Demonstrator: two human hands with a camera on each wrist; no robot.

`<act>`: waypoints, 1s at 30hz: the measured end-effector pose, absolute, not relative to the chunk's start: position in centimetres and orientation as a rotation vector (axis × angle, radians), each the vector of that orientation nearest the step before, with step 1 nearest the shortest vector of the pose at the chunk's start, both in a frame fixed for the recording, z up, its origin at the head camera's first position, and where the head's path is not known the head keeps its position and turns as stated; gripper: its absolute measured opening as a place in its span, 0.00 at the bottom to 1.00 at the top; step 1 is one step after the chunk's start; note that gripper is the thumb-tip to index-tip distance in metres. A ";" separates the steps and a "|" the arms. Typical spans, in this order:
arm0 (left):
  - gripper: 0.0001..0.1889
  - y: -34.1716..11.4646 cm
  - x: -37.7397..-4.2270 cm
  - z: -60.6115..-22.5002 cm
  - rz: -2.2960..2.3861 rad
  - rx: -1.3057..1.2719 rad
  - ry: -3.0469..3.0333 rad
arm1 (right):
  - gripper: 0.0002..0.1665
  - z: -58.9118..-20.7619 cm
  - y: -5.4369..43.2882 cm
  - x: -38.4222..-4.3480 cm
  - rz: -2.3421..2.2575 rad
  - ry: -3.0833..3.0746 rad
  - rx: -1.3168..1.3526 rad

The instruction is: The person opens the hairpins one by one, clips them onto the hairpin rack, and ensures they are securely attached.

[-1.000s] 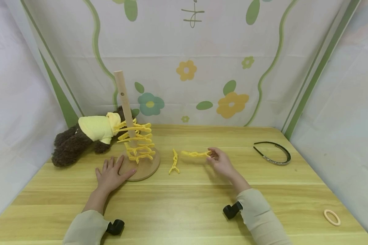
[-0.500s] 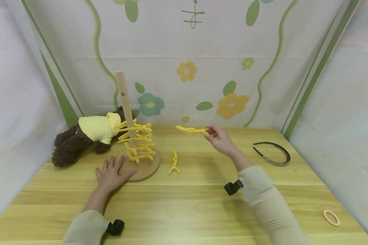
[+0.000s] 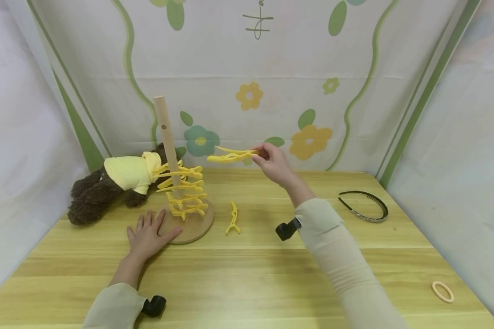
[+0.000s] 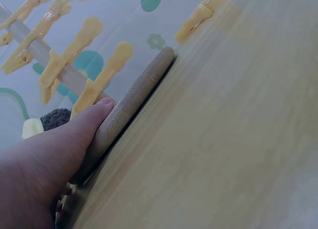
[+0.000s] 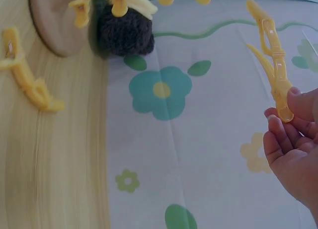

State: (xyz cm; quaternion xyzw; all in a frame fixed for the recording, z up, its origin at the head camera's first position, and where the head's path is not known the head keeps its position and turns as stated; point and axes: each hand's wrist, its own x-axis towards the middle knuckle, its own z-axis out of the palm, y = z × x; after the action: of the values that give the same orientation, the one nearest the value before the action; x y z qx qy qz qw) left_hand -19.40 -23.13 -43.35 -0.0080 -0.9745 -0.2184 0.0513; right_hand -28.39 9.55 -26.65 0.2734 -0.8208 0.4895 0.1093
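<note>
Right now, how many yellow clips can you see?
6. Four yellow clips sit one above another on the wooden post, one lies on the table right of the round base, and one is in the right hand. Overlap could hide another.

The left sleeve point(image 3: 114, 307) and right sleeve point(image 3: 345, 260) were beige, the right one creased along the forearm. A small black left camera point(image 3: 154, 305) and matching right camera point(image 3: 287, 230) sat by the cuffs.

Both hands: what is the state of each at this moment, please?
Left hand: open, touching the round wooden base.
Right hand: holding a yellow clip, pinched at one end.
</note>
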 end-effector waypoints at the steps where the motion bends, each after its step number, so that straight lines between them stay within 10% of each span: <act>1: 0.48 -23.1 -19.4 -43.4 -0.666 -0.024 -2.964 | 0.10 -26.5 9.1 -28.4 1.447 -2.403 0.814; 30: 0.48 -23.0 -19.2 -42.8 -0.675 -0.009 -2.977 | 0.07 -25.0 -2.4 -26.6 1.494 -2.381 0.863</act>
State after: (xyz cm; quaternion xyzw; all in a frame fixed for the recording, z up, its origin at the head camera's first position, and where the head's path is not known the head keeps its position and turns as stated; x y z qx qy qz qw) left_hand -19.17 -23.05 -42.80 -0.0029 -0.9743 -0.2209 0.0445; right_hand -26.59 -2.36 -25.01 0.2921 -0.8057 0.5055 0.1003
